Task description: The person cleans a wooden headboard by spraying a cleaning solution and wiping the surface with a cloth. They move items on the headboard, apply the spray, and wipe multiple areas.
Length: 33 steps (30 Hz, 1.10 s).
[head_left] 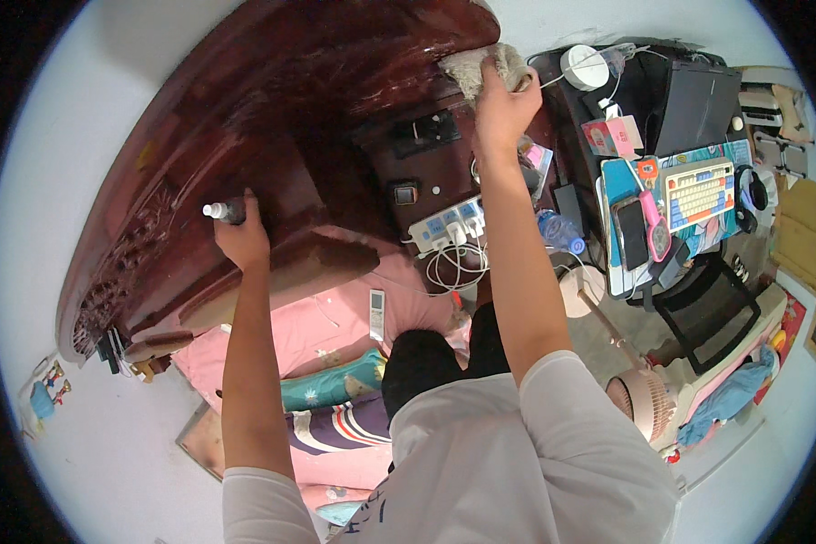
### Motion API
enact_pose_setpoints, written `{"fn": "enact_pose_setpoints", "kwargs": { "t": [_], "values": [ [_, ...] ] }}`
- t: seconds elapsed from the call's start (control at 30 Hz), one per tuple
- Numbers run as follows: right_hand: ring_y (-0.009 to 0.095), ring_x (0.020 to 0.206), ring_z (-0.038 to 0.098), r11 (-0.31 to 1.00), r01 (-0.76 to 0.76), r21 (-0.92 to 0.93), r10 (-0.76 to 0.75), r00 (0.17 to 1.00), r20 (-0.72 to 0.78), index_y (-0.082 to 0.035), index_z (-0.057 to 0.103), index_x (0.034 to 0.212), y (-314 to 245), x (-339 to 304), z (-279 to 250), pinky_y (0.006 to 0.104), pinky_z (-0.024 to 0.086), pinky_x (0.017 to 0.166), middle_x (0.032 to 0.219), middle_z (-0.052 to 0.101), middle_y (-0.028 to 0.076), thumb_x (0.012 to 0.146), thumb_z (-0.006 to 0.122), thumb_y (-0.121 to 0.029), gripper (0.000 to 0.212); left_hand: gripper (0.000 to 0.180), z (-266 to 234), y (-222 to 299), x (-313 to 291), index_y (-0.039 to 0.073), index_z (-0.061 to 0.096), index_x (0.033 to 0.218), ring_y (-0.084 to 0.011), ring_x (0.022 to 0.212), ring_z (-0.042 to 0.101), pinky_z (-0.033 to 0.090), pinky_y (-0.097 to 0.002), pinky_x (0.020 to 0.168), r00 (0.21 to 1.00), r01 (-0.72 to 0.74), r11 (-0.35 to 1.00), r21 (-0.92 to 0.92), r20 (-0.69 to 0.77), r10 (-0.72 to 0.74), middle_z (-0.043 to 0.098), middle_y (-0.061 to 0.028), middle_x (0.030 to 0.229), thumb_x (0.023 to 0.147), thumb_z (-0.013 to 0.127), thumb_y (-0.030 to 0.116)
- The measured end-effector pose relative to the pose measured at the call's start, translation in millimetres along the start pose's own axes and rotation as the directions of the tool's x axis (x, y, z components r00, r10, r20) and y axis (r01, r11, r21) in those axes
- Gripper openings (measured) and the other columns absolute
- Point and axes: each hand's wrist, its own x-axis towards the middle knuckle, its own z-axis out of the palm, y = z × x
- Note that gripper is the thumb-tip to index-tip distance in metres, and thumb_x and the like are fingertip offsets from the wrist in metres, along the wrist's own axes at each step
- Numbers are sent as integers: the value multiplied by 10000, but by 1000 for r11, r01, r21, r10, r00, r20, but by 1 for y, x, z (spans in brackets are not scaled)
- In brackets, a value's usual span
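My left hand (pixel 245 238) is closed around a small dark bottle with a white cap (pixel 228 211), in front of the carved dark-red wooden headboard (pixel 245 109). The bottle lies sideways with its cap toward the left. Farther right, my right arm reaches up to the headboard's right end. There my right hand (pixel 506 113) grips a bunched pale cloth (pixel 470 71) against the wood, near the wall. My right fingers are partly hidden by the cloth.
Below my right arm lies a white power strip (pixel 449 225) with plugs and tangled cables. To the right, a desk holds a keyboard (pixel 698 195), a phone (pixel 630 231) and a black computer case (pixel 695 109). A pink fan (pixel 639 403) stands beside the bed (pixel 317 317), where a remote (pixel 376 315) rests.
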Motion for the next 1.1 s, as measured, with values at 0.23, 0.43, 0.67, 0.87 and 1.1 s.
{"fn": "enact_pose_setpoints", "kwargs": {
  "t": [0.23, 0.43, 0.67, 0.87, 1.1],
  "values": [
    [107, 797, 558, 969, 216, -119, -204, 974, 103, 19, 568, 939, -47, -1, 3, 275, 465, 742, 822, 621, 55, 804, 734, -81, 236, 425, -1, -4, 2, -27, 652, 859, -313, 763, 674, 514, -432, 727, 1000, 2, 1000, 21, 19, -2, 698, -168, 827, 793, 779, 373],
    [113, 844, 575, 926, 346, -148, -318, 930, 184, 20, 568, 975, -71, 1, 3, 278, 478, 799, 859, 616, 58, 780, 764, -61, 288, 448, -3, 0, 0, -35, 643, 890, -322, 779, 676, 514, -434, 737, 999, 25, 999, 22, 26, -26, 698, -180, 850, 788, 783, 378],
    [107, 840, 538, 936, 329, -128, -316, 942, 112, 16, 559, 973, -39, 2, -3, 274, 459, 784, 895, 602, 44, 833, 743, -87, 253, 440, -1, 0, 0, -35, 637, 885, -327, 778, 672, 513, -431, 731, 1000, 10, 1000, -10, 7, -10, 694, -182, 853, 787, 783, 368],
    [112, 834, 538, 956, 204, -209, -183, 976, 116, 9, 550, 978, 18, 5, -19, 277, 457, 779, 895, 600, 43, 843, 717, -51, 223, 403, -3, 3, -1, -27, 639, 876, -325, 768, 668, 511, -430, 728, 1000, 6, 1000, 13, 14, -6, 693, -173, 845, 798, 776, 344],
    [140, 807, 543, 989, -20, -146, 32, 996, 81, 2, 532, 928, 74, 6, -22, 313, 460, 763, 858, 601, 68, 808, 720, -41, 228, 394, -2, 5, -1, -23, 643, 870, -311, 764, 665, 509, -418, 722, 1000, 11, 1000, -9, 22, -11, 689, -163, 826, 801, 777, 340]
  ]
}}
